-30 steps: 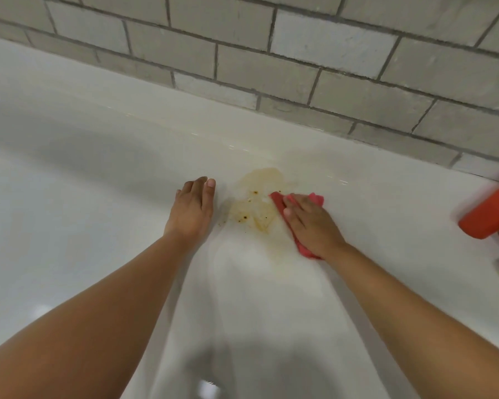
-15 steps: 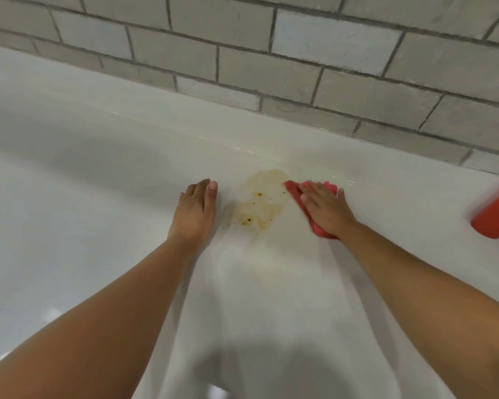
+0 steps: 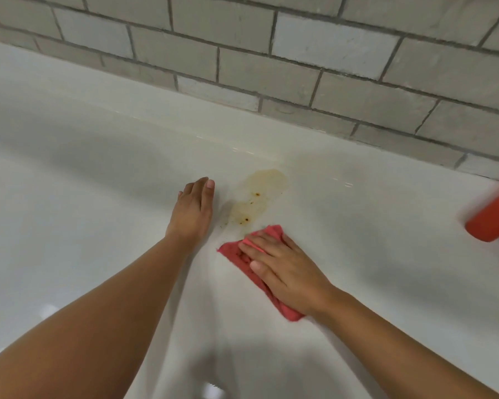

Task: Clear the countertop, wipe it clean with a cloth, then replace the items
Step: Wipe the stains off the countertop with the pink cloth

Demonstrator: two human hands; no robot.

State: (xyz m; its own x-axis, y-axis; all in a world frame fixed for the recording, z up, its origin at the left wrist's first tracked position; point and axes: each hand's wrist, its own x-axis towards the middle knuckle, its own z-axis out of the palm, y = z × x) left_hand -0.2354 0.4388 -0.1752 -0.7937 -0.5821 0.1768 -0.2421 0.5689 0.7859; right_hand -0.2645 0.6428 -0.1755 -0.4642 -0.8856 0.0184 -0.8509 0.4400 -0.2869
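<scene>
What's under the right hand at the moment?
A red cloth, pressed flat on the white countertop by the right hand; its corners stick out at both ends. The cloth's middle is covered by the hand. The yellowish stain lies uncovered just beyond it.

The pinkish-red cloth (image 3: 231, 252) was lying flat on the glossy white countertop (image 3: 98, 226), stretched out diagonally, its far end right next to the near edge of a yellowish-brown stain (image 3: 260, 194) with little dark specks.
</scene>
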